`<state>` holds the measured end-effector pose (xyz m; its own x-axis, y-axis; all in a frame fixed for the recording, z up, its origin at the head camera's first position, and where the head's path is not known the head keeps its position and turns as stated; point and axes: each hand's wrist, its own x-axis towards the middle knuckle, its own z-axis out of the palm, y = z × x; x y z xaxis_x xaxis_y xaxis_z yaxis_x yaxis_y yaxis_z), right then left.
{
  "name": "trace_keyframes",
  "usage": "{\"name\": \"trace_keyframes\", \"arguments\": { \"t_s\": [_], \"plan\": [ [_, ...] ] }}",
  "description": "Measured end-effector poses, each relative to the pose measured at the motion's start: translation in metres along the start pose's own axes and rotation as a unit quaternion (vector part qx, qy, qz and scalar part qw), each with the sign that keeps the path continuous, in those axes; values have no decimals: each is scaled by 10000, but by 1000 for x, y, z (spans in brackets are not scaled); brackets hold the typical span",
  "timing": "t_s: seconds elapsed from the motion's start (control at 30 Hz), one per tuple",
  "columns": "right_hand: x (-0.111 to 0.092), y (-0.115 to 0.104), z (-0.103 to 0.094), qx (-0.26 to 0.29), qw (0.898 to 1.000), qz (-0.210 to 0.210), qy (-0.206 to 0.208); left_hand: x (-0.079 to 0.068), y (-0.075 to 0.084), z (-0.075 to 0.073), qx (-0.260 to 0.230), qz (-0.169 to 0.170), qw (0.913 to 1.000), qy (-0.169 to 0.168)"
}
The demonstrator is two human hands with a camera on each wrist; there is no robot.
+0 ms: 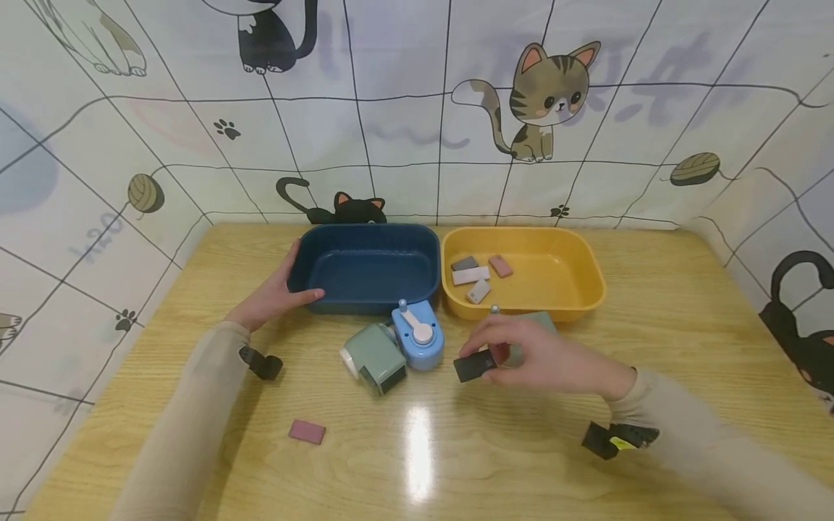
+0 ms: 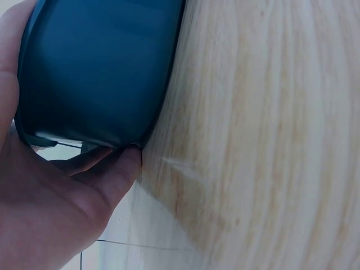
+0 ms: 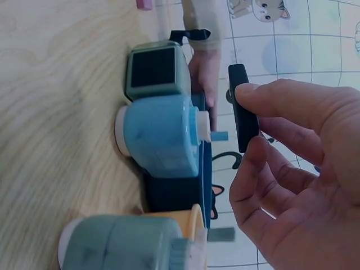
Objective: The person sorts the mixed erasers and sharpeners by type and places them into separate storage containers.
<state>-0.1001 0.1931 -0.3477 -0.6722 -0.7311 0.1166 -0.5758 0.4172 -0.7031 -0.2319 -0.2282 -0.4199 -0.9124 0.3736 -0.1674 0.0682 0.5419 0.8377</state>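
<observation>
My left hand (image 1: pixel 276 293) grips the left end of a dark blue plastic bin (image 1: pixel 365 307), thumb along its front side; the left wrist view shows fingertips (image 2: pixel 130 160) against the bin's end wall. Between thumb and fingers, my right hand (image 1: pixel 537 358) pinches a flat black eraser (image 1: pixel 474 366), held above the table. In the right wrist view, the black eraser (image 3: pixel 244 109) stands on edge, with nothing else in that grip. Left of this hand is a blue crank pencil sharpener (image 1: pixel 422 344). Behind it, a green sharpener (image 1: pixel 539 318) is mostly hidden.
Another green sharpener (image 1: pixel 374 356) lies beside the blue one. A yellow bin (image 1: pixel 554 289) stands right of the blue bin, holding several small erasers, among them a white one (image 1: pixel 470 276). A pink eraser (image 1: pixel 307 432) lies on the wooden table (image 1: pixel 365 477) at front left.
</observation>
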Motion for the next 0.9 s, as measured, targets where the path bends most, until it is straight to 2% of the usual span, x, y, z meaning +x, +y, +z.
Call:
{"name": "trace_keyframes", "arguments": {
  "t_s": [0.17,0.43,0.73,0.9],
  "plan": [
    [-3,0,-9,50,9998,211,-33,-3,5,-1,-66,-52,9999,-64],
    [-6,5,-19,20,9992,384,55,-15,33,0,-236,-36,9996,-138],
    [-11,13,-27,-193,9977,501,411,-17,36,0,-251,-50,9996,-149],
    [-13,15,-32,-248,9973,497,470,-18,37,0,-250,-68,9995,-153]
  ]
}}
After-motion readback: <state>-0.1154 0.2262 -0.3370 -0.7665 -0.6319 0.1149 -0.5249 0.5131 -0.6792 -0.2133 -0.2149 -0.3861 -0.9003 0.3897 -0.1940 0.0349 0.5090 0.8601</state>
